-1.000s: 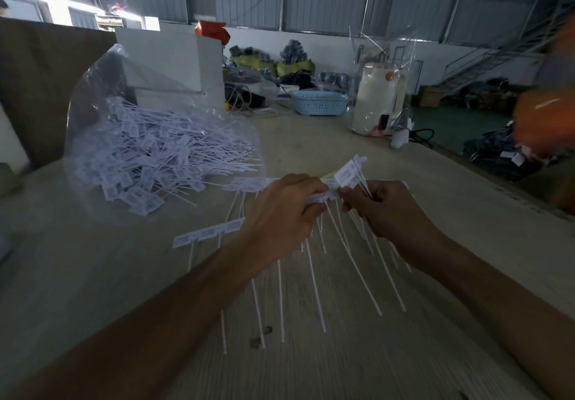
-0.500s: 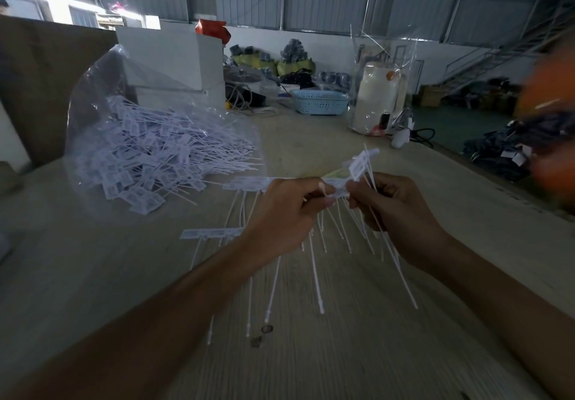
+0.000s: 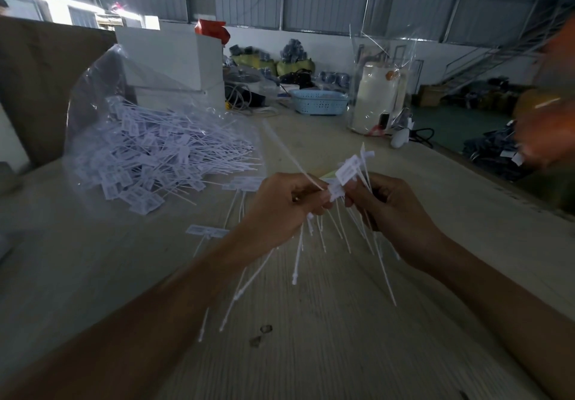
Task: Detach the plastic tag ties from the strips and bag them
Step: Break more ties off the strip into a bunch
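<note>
Above the wooden table (image 3: 326,322), my left hand (image 3: 280,210) and my right hand (image 3: 395,216) meet at a strip of white plastic tag ties (image 3: 345,175). Each hand pinches the strip near its rectangular tag heads. Thin white tails hang down from both hands, and one long tail sticks up to the left. A clear plastic bag (image 3: 102,94) lies at the left, with a heap of loose white ties (image 3: 161,157) inside it. Further strips of ties (image 3: 207,231) lie flat on the table behind my left wrist.
A white box (image 3: 174,60) stands behind the bag. At the table's far end are a blue basket (image 3: 319,105) and a white roll in clear wrap (image 3: 378,101). Another person's blurred hand (image 3: 547,132) shows at the right edge.
Both hands have lifted the strip a little and twisted it, so the tag heads tilt up to the right. One long tail now points up to the left. The hanging tails have swung.
</note>
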Available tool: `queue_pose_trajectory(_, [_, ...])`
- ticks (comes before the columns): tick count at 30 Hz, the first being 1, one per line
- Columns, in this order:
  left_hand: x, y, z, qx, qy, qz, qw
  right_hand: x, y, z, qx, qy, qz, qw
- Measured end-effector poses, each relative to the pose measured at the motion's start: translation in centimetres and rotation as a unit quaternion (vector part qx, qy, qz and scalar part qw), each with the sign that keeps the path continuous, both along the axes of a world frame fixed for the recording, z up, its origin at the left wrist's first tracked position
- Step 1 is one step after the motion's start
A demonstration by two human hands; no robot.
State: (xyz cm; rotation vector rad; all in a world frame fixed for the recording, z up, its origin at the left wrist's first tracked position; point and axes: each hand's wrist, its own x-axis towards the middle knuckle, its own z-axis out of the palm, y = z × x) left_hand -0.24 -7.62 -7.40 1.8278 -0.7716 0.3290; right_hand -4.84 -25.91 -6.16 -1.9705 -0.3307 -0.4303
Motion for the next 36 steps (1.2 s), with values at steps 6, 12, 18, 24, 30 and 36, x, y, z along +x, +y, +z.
queue_pose_trajectory(6, [-0.43, -0.43, -0.13, -0.005, -0.023, 0.017, 1.000, 0.23, 0.04, -0.14, 0.001, 0.026, -0.034, 0.999])
queue_pose_trajectory(12, [-0.58, -0.19, 0.00, -0.003, -0.024, 0.013, 1.000, 0.34, 0.07, -0.14, -0.027, 0.021, -0.034, 0.999])
queue_pose_trajectory(18, [-0.56, -0.34, 0.04, 0.015, -0.033, 0.007, 0.999, 0.49, -0.29, -0.11, -0.025, 0.002, -0.037, 0.999])
queue_pose_trajectory(24, [-0.53, -0.26, -0.14, 0.013, -0.032, 0.019, 0.999, 0.13, -0.19, 0.02, -0.037, -0.022, -0.019, 0.999])
queue_pose_trajectory(30, [-0.51, -0.22, 0.18, -0.029, -0.033, 0.015, 0.999, -0.38, -0.12, 0.56, 0.025, 0.080, 0.063, 0.994])
queue_pose_trajectory(36, [-0.58, -0.30, 0.16, -0.028, -0.038, 0.031, 0.998, 0.00, -0.33, 0.16, -0.003, 0.097, 0.074, 0.993])
